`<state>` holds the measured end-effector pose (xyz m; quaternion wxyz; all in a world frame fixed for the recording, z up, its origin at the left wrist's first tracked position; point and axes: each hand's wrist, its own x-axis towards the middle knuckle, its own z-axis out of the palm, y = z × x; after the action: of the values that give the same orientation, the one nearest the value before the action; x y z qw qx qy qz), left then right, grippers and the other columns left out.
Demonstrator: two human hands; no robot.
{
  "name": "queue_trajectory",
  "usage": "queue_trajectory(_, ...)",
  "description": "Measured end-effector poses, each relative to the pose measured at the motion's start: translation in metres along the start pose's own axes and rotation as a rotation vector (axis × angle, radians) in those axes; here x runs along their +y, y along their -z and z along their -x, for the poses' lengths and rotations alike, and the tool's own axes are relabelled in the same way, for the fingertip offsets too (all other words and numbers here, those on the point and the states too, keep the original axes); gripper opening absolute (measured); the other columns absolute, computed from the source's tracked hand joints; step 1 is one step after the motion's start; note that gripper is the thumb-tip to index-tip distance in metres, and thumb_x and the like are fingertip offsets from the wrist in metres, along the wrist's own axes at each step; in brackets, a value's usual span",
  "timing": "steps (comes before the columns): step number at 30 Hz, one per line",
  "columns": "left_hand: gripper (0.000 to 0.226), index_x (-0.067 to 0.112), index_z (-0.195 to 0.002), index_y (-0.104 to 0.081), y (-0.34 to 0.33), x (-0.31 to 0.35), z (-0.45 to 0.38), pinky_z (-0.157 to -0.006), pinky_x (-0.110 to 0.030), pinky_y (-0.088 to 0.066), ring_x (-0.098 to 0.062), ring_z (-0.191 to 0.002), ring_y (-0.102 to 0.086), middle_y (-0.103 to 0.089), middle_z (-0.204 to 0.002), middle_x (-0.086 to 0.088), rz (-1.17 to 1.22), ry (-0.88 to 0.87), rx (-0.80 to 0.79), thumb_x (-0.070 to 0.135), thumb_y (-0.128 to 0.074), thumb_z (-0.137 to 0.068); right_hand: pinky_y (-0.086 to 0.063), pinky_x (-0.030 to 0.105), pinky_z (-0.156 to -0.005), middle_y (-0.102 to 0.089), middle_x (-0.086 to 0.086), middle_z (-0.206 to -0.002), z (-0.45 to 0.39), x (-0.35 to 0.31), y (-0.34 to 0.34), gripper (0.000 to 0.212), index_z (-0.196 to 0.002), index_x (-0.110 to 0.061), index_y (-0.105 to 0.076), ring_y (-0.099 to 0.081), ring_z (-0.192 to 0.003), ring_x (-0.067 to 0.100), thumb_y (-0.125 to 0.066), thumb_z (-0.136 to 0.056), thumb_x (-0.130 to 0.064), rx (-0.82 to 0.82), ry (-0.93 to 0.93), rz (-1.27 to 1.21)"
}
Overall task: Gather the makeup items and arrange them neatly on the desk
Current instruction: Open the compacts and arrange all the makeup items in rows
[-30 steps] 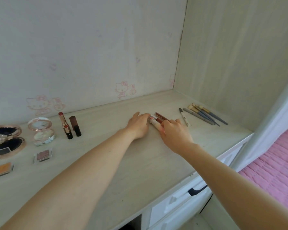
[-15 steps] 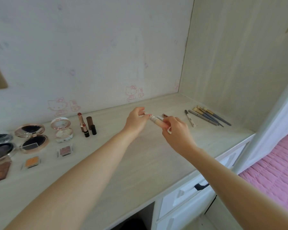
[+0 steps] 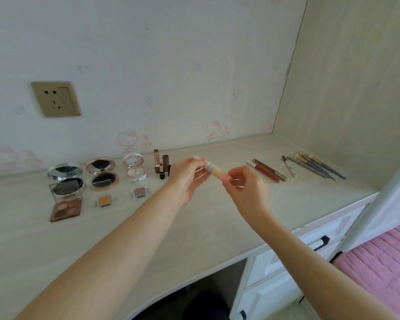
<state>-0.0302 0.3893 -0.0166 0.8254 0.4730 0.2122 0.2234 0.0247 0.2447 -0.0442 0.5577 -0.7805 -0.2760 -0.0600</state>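
Both my hands hold a pale beige makeup tube [image 3: 214, 170] above the desk [image 3: 206, 218]. My left hand [image 3: 186, 179] pinches its white cap end and my right hand [image 3: 245, 189] grips the other end. Behind my right hand lie slim lip tubes [image 3: 267, 173], then a white pencil [image 3: 289, 166] and several brushes [image 3: 319, 167] at the right. Left of my hands stand lipsticks [image 3: 160, 163]. Three open compacts [image 3: 102, 173] sit in a row at the left, with a brown eyeshadow palette [image 3: 66, 210] and two small eyeshadow pans [image 3: 104, 200] in front of them.
A wall socket [image 3: 56, 99] is on the back wall at the left. A side panel [image 3: 356, 88] closes the desk on the right. White drawers [image 3: 310, 245] hang under the desk's front edge, and a pink bed cover [image 3: 383, 266] lies at the lower right.
My hands picked the beige tube up off the desk and carried it left, away from the lip tubes. The view swung left and up, showing more compacts and the socket.
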Motion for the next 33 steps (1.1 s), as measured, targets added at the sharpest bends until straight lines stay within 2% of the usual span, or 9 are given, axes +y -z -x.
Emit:
queue_trajectory(6, 0.009, 0.004, -0.084, -0.066, 0.037, 0.006, 0.017, -0.079, -0.025, -0.055, -0.014, -0.080, -0.066, -0.066, -0.086, -0.006, 0.147, 0.001, 0.060, -0.004, -0.064, -0.085, -0.047, 0.010, -0.060, -0.068, -0.014, -0.079, 0.020, -0.016, -0.030, 0.021, -0.082, -0.033, -0.060, -0.064, -0.073, -0.004, -0.073, -0.080, -0.017, -0.061, -0.036, -0.130)
queue_trajectory(11, 0.007, 0.010, -0.092, -0.069, 0.066, 0.010, 0.036, -0.081, -0.023, -0.053, -0.010, -0.082, -0.066, -0.068, -0.088, 0.000, 0.156, -0.001, 0.033, 0.006, -0.066, -0.087, -0.058, 0.030, -0.073, -0.072, -0.003, -0.078, 0.032, -0.025, -0.054, 0.012, -0.090, -0.020, -0.065, -0.071, -0.076, 0.011, -0.071, -0.083, -0.013, -0.152, -0.163, -0.340)
queue_trajectory(14, 0.029, 0.016, -0.113, -0.067, 0.084, 0.011, 0.045, -0.081, -0.025, -0.052, -0.015, -0.093, -0.066, -0.070, -0.100, -0.002, 0.045, -0.017, 0.016, 0.010, -0.069, -0.085, -0.058, 0.026, -0.070, -0.073, 0.003, -0.078, 0.040, -0.036, -0.066, 0.015, -0.093, -0.010, -0.068, -0.072, -0.076, 0.017, -0.073, -0.083, -0.020, -0.203, -0.251, -0.533)
queue_trajectory(17, 0.037, 0.017, -0.119, -0.061, 0.097, 0.013, 0.053, -0.087, -0.029, -0.050, -0.016, -0.099, -0.069, -0.072, -0.108, -0.006, 0.014, -0.044, 0.061, 0.006, -0.068, -0.085, -0.057, 0.025, -0.068, -0.074, 0.005, -0.082, 0.048, -0.045, -0.079, 0.012, -0.093, -0.012, -0.069, -0.072, -0.080, 0.018, -0.069, -0.087, -0.021, -0.264, -0.316, -0.643)
queue_trajectory(22, 0.015, 0.012, -0.101, -0.072, 0.117, 0.017, 0.065, -0.093, -0.030, -0.048, -0.015, -0.100, -0.067, -0.074, -0.101, -0.008, -0.140, -0.081, 0.038, 0.016, -0.065, -0.088, -0.053, 0.024, -0.069, -0.074, 0.004, -0.089, 0.060, -0.056, -0.099, 0.017, -0.101, -0.013, -0.070, -0.071, -0.084, 0.014, -0.058, -0.094, -0.023, -0.377, -0.377, -0.658)
queue_trajectory(26, 0.012, 0.008, -0.094, -0.072, 0.132, 0.022, 0.074, -0.082, -0.026, -0.050, -0.014, -0.094, -0.069, -0.074, -0.101, -0.006, -0.226, -0.158, 0.022, 0.014, -0.063, -0.089, -0.054, 0.026, -0.066, -0.075, 0.003, -0.089, 0.069, -0.066, -0.114, 0.021, -0.103, -0.012, -0.068, -0.072, -0.082, 0.015, -0.051, -0.098, -0.023, -0.454, -0.346, -0.606)
queue_trajectory(29, 0.010, 0.007, -0.094, -0.071, 0.142, 0.027, 0.079, -0.088, -0.030, -0.051, -0.017, -0.095, -0.069, -0.074, -0.096, -0.005, -0.252, -0.196, 0.066, 0.011, -0.063, -0.089, -0.057, 0.026, -0.067, -0.076, -0.001, -0.085, 0.074, -0.072, -0.123, 0.018, -0.100, -0.015, -0.068, -0.072, -0.079, 0.013, -0.053, -0.097, -0.025, -0.495, -0.272, -0.519)
queue_trajectory(32, 0.012, 0.006, -0.079, -0.068, 0.153, 0.032, 0.087, -0.093, -0.031, -0.051, -0.015, -0.091, -0.067, -0.069, -0.079, -0.007, -0.322, -0.244, 0.079, 0.011, -0.063, -0.089, -0.057, 0.026, -0.068, -0.075, -0.004, -0.085, 0.074, -0.074, -0.129, 0.014, -0.097, -0.018, -0.069, -0.071, -0.078, 0.011, -0.056, -0.095, -0.021, -0.513, -0.204, -0.427)
queue_trajectory(33, 0.013, 0.005, -0.080, -0.069, 0.158, 0.033, 0.091, -0.091, -0.030, -0.052, -0.015, -0.090, -0.068, -0.068, -0.077, -0.010, -0.340, -0.260, 0.100, 0.012, -0.063, -0.089, -0.056, 0.027, -0.068, -0.074, -0.004, -0.084, 0.074, -0.074, -0.130, 0.013, -0.097, -0.019, -0.068, -0.070, -0.078, 0.010, -0.056, -0.094, -0.019, -0.515, -0.187, -0.397)
